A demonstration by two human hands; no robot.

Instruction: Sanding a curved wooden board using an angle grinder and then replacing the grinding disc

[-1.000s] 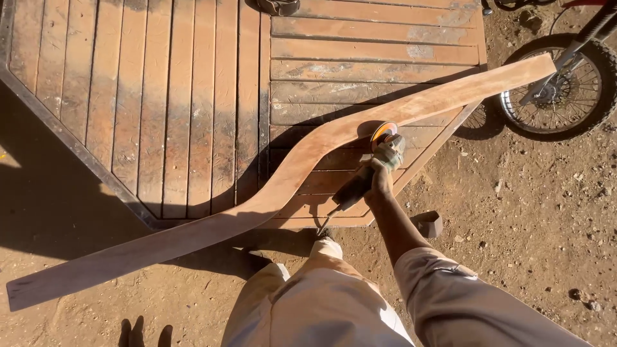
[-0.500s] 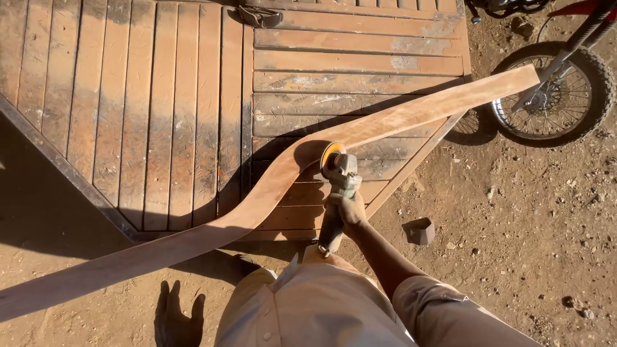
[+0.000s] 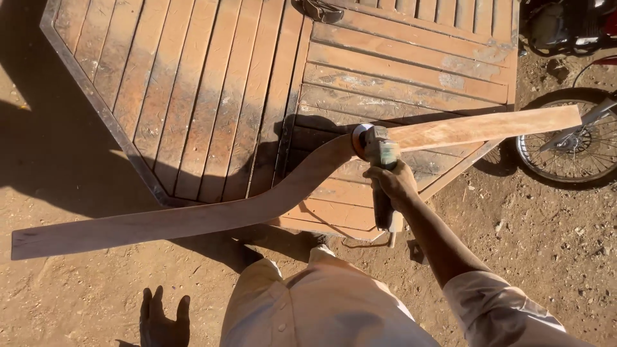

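Observation:
A long curved wooden plank (image 3: pixel 193 218) lies across the corner of a slatted wooden platform (image 3: pixel 212 96), with its left end over the dirt and its right end towards a wheel. My right hand (image 3: pixel 395 182) grips the body of an angle grinder (image 3: pixel 379 151). The grinder's disc presses on the plank's edge near the bend. My left hand (image 3: pixel 162 316) hangs low in shadow at the bottom left, fingers apart, holding nothing. My light trousers fill the bottom middle.
A motorcycle wheel (image 3: pixel 569 151) stands at the right, just past the plank's end, with the engine (image 3: pixel 559 26) above it. A dark shoe-like object (image 3: pixel 318 9) lies on the platform's far edge. Stony dirt ground (image 3: pixel 546 244) surrounds the platform.
The grinder has moved left along the plank towards the bend. My left hand has come further into view at the bottom left.

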